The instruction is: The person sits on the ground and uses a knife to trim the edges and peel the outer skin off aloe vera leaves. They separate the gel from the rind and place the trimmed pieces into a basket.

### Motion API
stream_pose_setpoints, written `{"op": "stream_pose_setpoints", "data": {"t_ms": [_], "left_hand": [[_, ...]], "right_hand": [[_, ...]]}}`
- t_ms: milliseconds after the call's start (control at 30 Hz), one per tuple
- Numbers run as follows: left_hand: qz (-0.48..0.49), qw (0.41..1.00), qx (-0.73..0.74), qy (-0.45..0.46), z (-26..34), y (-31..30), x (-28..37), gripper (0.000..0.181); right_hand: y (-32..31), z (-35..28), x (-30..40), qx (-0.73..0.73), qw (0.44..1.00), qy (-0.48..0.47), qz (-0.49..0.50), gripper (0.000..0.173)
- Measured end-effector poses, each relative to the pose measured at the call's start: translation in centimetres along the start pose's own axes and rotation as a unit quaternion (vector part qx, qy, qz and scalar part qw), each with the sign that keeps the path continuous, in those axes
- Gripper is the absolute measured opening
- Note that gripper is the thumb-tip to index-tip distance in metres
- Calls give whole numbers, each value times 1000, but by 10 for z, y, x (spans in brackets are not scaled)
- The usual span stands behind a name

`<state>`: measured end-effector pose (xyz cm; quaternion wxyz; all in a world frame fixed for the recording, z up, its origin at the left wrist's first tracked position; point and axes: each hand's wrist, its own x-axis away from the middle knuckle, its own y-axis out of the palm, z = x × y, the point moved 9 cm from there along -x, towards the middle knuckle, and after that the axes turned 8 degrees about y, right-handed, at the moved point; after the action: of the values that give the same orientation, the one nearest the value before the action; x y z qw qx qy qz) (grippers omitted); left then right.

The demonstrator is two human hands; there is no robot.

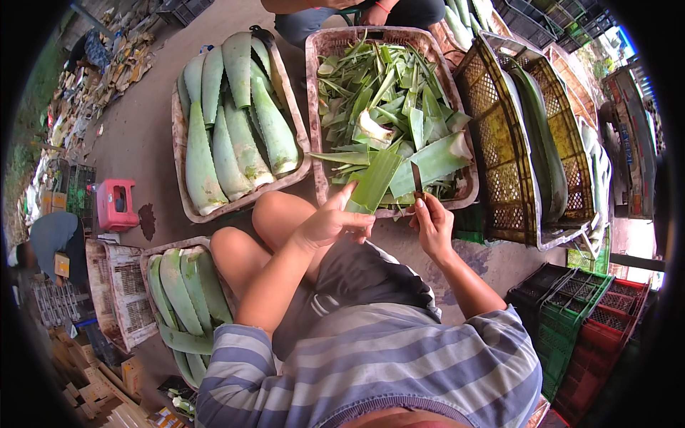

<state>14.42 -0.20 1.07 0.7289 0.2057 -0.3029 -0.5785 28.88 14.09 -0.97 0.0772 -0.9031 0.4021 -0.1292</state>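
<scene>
My left hand (pixel 334 218) grips a flat green piece of aloe leaf (pixel 377 179), its far end reaching over the near rim of a plastic crate (pixel 314 107). In my right hand (pixel 431 222) is a knife (pixel 417 179), its dark blade pointing away from me. The crate is heaped with aloe trimmings (pixel 369 80). Among them lie a pale cut leaf base (pixel 374 128) and a broad leaf piece (pixel 436 160) just beyond the knife. Where the blade overlaps that broad piece, I cannot tell whether they touch.
Whole aloe leaves (pixel 241 144) fill a crate at the left; more leaves (pixel 184 289) lie in another beside my knee. Tilted yellow crates (pixel 497 144) stand at the right. Across from me sits a person (pixel 374 13). A pink stool (pixel 116 205) and a bending person (pixel 56 241) are farther left.
</scene>
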Motion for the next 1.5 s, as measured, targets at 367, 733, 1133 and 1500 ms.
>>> {"op": "stream_pose_setpoints", "data": {"t_ms": [367,733,1133,1500], "left_hand": [[33,998,20,-47,-17,5,1,63],[65,996,49,-46,-21,1,7,67],[91,991,70,-62,-29,-1,7,66],[70,994,53,-63,-19,5,4,61]], "right_hand": [[0,-114,4,345,865,-338,-137,47],[34,-86,10,440,810,-309,-234,51],[37,-92,7,365,863,-267,-226,45],[21,-82,-20,330,901,-210,-190,42]]}}
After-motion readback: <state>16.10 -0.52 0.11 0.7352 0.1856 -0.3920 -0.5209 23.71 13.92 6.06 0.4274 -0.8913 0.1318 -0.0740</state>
